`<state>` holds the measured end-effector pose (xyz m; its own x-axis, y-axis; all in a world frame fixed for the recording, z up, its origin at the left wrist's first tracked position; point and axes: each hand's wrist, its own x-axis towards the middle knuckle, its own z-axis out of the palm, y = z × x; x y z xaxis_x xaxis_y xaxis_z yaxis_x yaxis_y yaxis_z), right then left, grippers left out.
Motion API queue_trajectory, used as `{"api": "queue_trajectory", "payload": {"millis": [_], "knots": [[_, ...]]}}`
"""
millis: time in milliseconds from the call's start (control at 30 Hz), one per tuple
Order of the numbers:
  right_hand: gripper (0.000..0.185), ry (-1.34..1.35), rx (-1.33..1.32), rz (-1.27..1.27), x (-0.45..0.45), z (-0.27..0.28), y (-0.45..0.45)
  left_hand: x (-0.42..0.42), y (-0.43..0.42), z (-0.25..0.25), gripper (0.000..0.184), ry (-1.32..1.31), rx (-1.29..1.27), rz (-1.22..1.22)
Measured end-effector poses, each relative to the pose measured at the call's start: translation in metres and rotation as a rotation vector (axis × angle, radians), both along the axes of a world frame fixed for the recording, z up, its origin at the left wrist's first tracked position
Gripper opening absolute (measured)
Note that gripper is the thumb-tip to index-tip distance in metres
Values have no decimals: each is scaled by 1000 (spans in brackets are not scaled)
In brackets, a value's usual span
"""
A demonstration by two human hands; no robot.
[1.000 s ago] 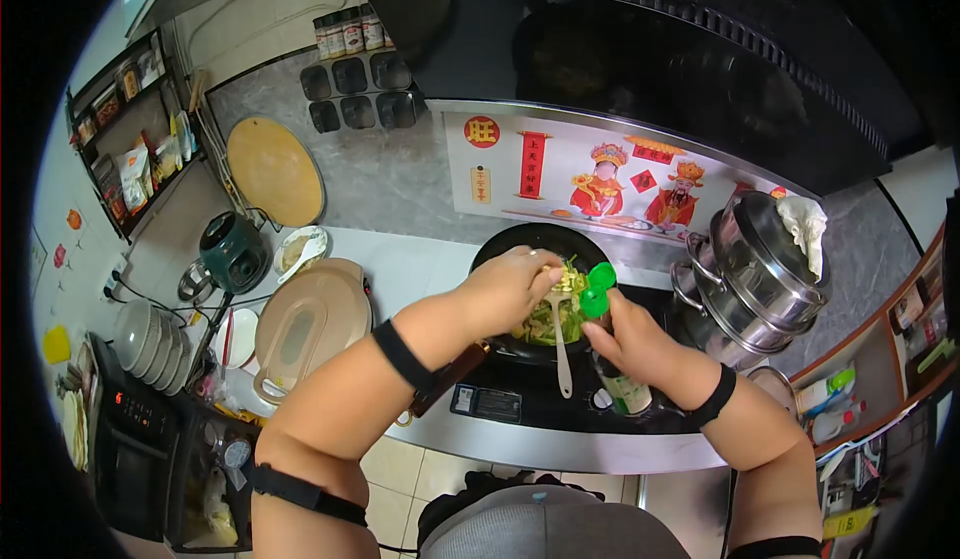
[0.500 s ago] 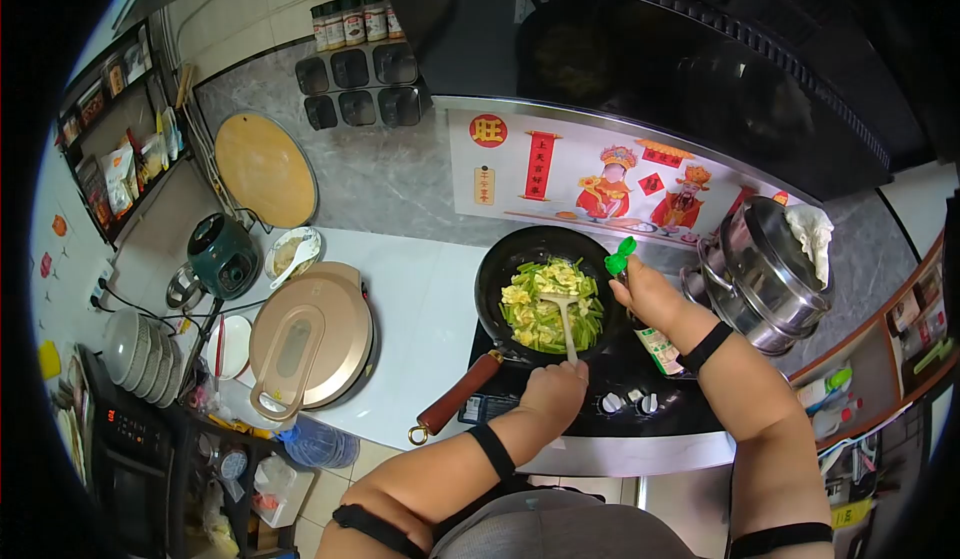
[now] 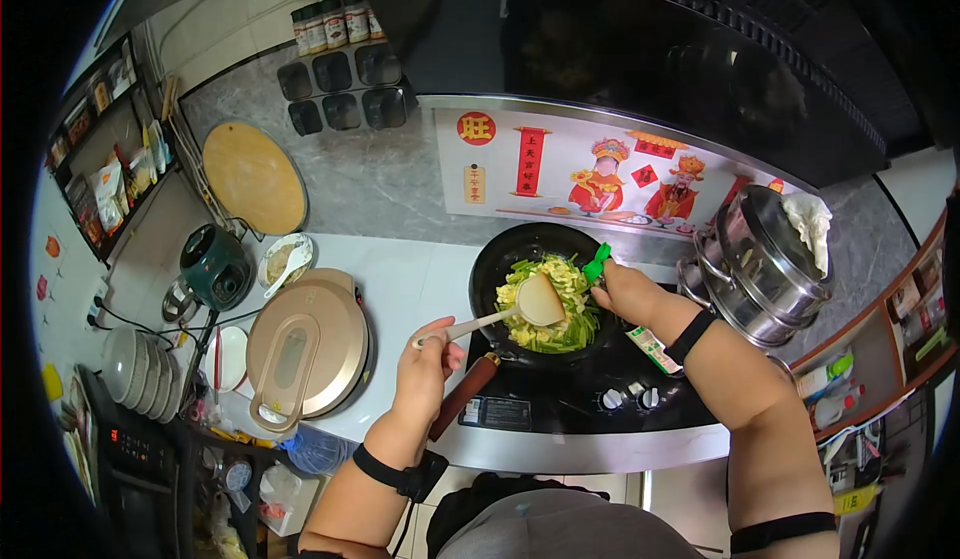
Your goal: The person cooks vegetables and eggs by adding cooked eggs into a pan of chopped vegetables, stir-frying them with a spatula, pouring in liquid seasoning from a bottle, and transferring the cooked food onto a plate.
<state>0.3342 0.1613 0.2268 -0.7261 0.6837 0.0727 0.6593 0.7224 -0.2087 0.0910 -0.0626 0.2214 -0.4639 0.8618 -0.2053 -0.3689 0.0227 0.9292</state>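
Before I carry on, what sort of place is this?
Most likely a home kitchen: a black pan of food on a stove, a range hood above, and a steel steamer pot.

Bottle [image 3: 653, 347] partly behind right hand [image 3: 632, 294], stove label [image 3: 497, 412] unreadably small

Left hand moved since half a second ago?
Yes, leftward: against the fixed stove label, the left hand went from its right to above and left of it, holding the spatula.
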Motion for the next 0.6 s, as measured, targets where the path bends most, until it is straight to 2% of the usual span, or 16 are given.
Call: {"api": "queue_trajectory", "payload": {"millis": [300, 600], "knots": [[38, -105, 28, 49, -11, -4, 0, -5, -4, -1, 29, -126, 57, 22], [38, -178, 5, 47, -14, -4, -2, -4, 1, -2, 28, -137, 73, 22]]}}
